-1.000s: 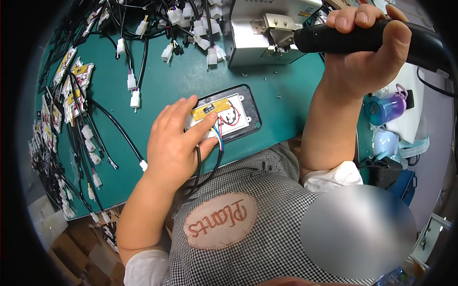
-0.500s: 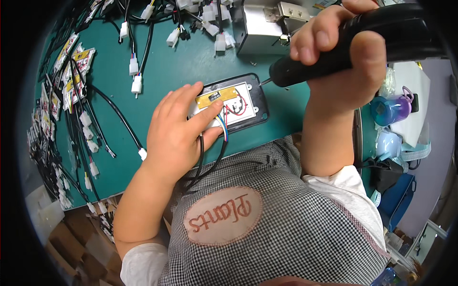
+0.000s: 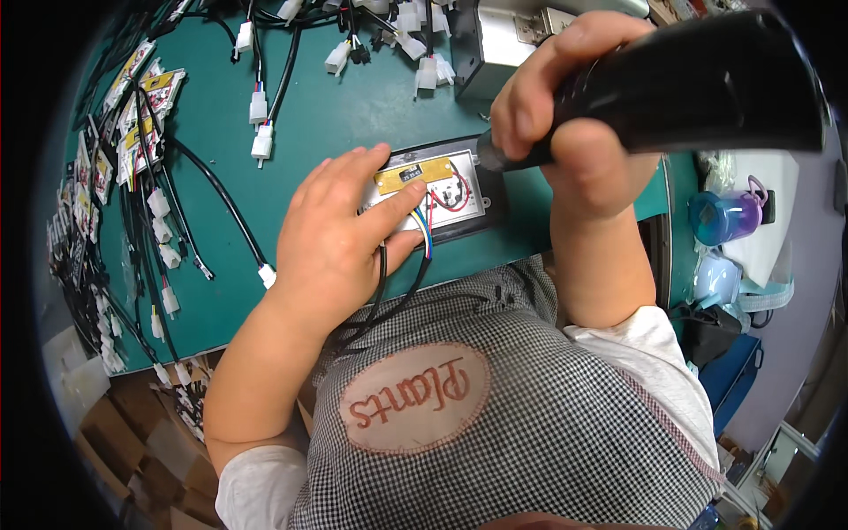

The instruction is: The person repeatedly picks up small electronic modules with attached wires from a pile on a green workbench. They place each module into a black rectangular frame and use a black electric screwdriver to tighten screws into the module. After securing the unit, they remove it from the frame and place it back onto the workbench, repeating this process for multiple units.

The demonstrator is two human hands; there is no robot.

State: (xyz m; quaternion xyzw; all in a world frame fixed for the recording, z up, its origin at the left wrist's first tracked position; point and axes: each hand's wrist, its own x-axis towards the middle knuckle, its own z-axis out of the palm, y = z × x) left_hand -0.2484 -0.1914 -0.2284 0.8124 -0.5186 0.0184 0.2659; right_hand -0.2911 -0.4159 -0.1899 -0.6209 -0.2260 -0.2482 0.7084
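A black plastic case (image 3: 496,208) lies on the table, with a white circuit board (image 3: 473,205) inside it. The board carries a yellow strip (image 3: 387,183) with a small dark label. My left hand (image 3: 327,234) grips the case at its left end, forefinger resting across the board. Coloured wires and a black cable (image 3: 412,287) run from the board past my thumb toward the apron. Wrapped in my right hand (image 3: 587,163) is a black electric screwdriver (image 3: 689,93). Its nose is over the board's far right corner; the bit and any screw are hidden.
Several finished-looking boards (image 3: 141,132) with black cables and white connectors are heaped at the left. More white connectors (image 3: 427,75) lie at the back. A metal box (image 3: 499,57) stands behind my right hand. A blue-purple bottle (image 3: 729,216) is at the right.
The screwdriver has moved left, from the case's far right rim to the board's corner, and its bit is no longer visible. My left hand keeps its grip on the case.
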